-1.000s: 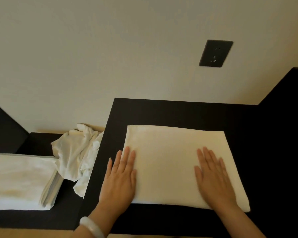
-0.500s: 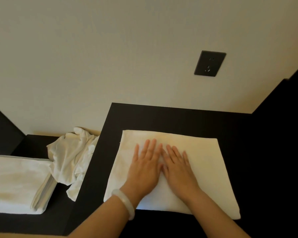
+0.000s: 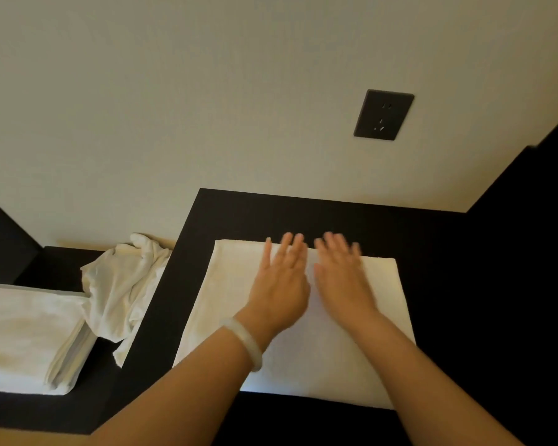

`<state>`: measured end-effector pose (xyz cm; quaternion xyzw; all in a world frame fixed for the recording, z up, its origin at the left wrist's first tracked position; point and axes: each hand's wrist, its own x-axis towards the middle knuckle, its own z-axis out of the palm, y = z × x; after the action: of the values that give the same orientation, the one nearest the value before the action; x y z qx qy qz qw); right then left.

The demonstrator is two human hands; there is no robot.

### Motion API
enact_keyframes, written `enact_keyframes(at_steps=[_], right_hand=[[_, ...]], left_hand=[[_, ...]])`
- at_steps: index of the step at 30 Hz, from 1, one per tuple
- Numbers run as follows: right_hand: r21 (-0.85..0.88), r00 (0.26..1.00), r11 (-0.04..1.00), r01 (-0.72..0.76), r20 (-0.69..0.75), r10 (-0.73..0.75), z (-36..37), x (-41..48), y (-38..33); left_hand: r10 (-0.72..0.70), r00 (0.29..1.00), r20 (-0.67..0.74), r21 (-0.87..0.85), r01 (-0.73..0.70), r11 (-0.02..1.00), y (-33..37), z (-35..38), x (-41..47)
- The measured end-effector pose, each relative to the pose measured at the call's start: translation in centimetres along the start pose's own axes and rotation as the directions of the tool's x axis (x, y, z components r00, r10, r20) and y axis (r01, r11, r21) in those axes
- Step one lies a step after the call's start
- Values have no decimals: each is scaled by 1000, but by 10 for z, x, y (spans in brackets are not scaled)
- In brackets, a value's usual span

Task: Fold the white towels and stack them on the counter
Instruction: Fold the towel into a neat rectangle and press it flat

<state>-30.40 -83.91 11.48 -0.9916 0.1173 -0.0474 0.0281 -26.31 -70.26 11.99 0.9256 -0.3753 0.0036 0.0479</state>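
A folded white towel point(image 3: 226, 304) lies flat on the raised black counter point(image 3: 303, 217). My left hand point(image 3: 282, 281), with a pale bangle on the wrist, and my right hand point(image 3: 342, 275) rest flat side by side on the towel's far half, fingers spread and reaching its far edge. Neither hand grips anything. On the lower black surface at the left sits a stack of folded white towels point(image 3: 23, 336), and a crumpled white towel point(image 3: 123, 284) lies between that stack and the counter's side.
A cream wall rises just behind the counter, with a black socket plate point(image 3: 384, 114) on it. A dark panel point(image 3: 529, 201) closes off the right side. Another dark block point(image 3: 4, 246) stands at the far left.
My hands came together from the towel's left and right sides to its middle, then slid away from me to its far edge. The towel has stayed flat.
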Motion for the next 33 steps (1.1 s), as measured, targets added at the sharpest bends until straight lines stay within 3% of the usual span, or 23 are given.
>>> enact_keyframes(at_steps=[3,6,12,17,22,27,30,33], right_hand=[[110,979,994,3,203,-26,18,11,-17],[113,986,994,-13,169,-7,32,5,14],[51,962,971,-232,159,221,27,-9,77],[293,889,841,-454,215,405,20,-28,104],[274,848,804,-527,227,479,12,-54,112],[443,677,512,-736,482,557,-2,-62,108],[550,610,292,-782,584,535,-7,-64,105],[589,574,138,-796,665,478,-13,-65,107]], left_hand=[[33,989,143,34,-38,999,-10,23,16],[-105,985,137,18,103,994,-42,35,9],[-283,954,97,-79,291,953,-93,34,-23],[-385,910,154,-306,414,857,-102,31,-40],[-522,805,283,-493,589,641,-88,17,-57],[-676,620,398,-485,768,419,-81,1,-71],[-682,539,495,-468,826,314,-76,-10,-66],[-649,479,590,-539,833,125,-74,-19,-63]])
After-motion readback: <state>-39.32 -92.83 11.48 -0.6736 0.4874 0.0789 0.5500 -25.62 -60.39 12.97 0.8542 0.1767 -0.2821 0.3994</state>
